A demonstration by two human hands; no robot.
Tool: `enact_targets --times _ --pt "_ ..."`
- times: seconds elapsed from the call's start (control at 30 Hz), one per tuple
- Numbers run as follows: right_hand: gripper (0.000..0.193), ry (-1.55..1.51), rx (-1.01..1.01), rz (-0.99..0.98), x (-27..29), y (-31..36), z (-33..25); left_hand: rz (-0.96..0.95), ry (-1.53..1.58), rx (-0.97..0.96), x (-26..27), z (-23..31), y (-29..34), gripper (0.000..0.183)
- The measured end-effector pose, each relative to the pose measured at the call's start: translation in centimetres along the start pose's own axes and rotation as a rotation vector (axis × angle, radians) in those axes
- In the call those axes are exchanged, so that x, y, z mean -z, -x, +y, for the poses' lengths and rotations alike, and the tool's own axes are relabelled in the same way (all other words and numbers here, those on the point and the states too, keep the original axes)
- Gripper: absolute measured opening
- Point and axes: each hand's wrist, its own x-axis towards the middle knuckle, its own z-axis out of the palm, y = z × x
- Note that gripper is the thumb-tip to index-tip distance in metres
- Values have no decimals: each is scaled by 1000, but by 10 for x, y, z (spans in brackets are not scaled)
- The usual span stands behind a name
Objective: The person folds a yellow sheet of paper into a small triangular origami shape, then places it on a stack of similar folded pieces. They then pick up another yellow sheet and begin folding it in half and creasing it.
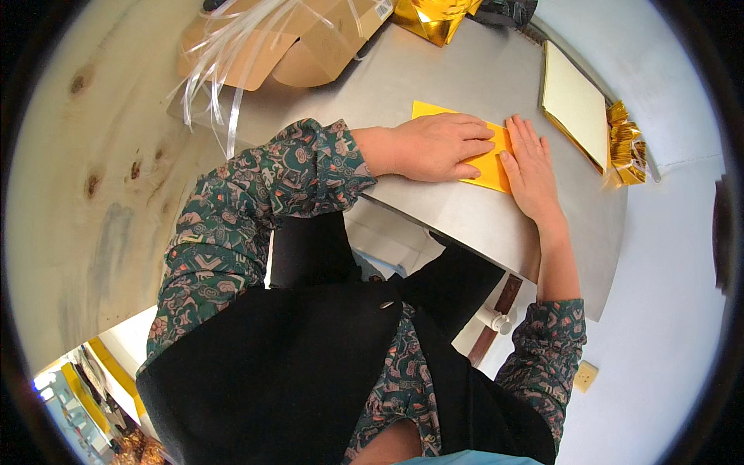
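Note:
A yellow sheet [490,169], which looks like paper, lies flat on the grey metal tabletop [465,70] before me. My left hand [440,147] rests palm down across its middle, fingers stretched toward the right. At the sheet's right end my right hand [530,170] lies flat, its fingers pointing away from me and its thumb touching the edge. Neither hand grips anything. Part of the sheet is hidden under the left hand, so I cannot tell how many layers it has.
A brown cardboard box [325,50] with clear plastic strips [225,66] stands at the far left. Shiny gold foil [434,19] sits at the back. Along the right wall are a stack of pale sheets [575,105] and gathered gold foil pieces [626,147]. A wooden board [101,232] adjoins at left.

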Motion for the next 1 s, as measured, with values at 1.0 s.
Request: enact_targets --times 1.0 --pt "64 38 -34 33 1 11 9 95 -297 370 41 -5 16 50"
